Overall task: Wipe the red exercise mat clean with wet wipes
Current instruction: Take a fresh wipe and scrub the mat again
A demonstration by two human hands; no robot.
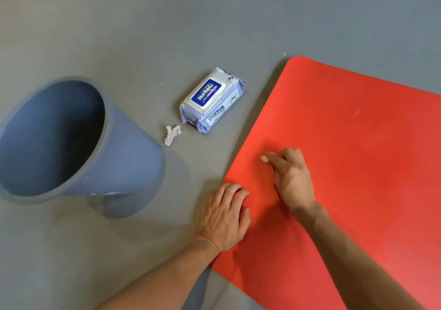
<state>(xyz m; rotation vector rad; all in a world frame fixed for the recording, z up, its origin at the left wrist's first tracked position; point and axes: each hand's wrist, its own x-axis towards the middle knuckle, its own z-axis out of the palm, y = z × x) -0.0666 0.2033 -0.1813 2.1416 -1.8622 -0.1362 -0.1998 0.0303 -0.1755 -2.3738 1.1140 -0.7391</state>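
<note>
The red exercise mat (353,157) lies flat on the grey floor and fills the right half of the view. My left hand (225,216) rests palm down on the mat's left edge, fingers relaxed. My right hand (290,178) is on the mat a little farther in, its fingers curled. A small white bit of a wet wipe (265,158) shows at the fingertips, and the hand hides the rest of it. The purple and white pack of wet wipes (212,99) lies on the floor left of the mat, its lid closed.
A blue bin (71,142) stands on the floor at the left, its opening toward me. A crumpled used wipe (172,135) lies on the floor between the bin and the pack. Grey floor (214,18) stretches beyond them.
</note>
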